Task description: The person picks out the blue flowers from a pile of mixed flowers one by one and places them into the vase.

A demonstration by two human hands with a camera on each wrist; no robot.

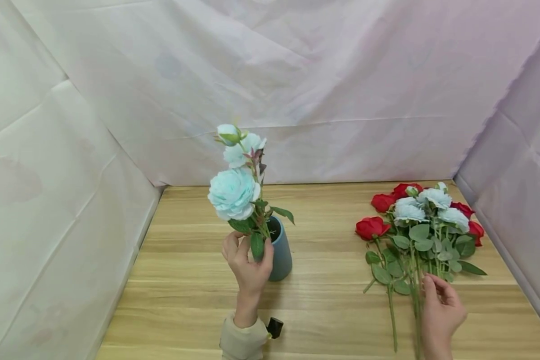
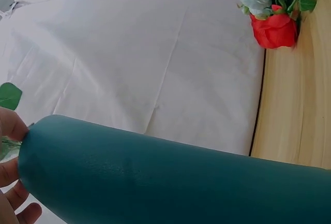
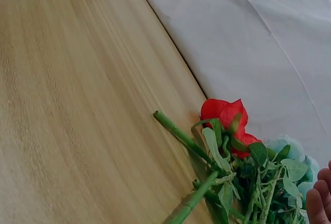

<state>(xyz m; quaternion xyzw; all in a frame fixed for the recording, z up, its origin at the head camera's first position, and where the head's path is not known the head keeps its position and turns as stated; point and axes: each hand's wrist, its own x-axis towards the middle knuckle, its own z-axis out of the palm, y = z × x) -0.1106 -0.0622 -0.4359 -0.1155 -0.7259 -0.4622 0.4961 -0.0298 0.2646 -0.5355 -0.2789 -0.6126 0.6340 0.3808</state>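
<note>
In the head view a teal vase [image 1: 282, 257] stands on the table with light blue flowers [image 1: 234, 194] rising above its mouth. My left hand [image 1: 250, 262] pinches their stems and leaves at the rim; in the left wrist view its fingers [image 2: 11, 175] are beside the vase's [image 2: 170, 175] rim. On the right lies a pile of light blue flowers [image 1: 435, 198] and red roses [image 1: 371, 227]. My right hand [image 1: 442, 312] is at the pile's green stems [image 1: 415, 300], thumb and forefinger close together; whether it grips a stem is unclear. The right wrist view shows only its fingertips [image 3: 319, 198].
The wooden table [image 1: 184, 300] ends at a pale cloth backdrop [image 1: 297, 90], with cloth on both sides too. A small black object [image 1: 275, 327] is at the left sleeve [image 1: 243, 340]. Stem ends of the pile point toward the table's front.
</note>
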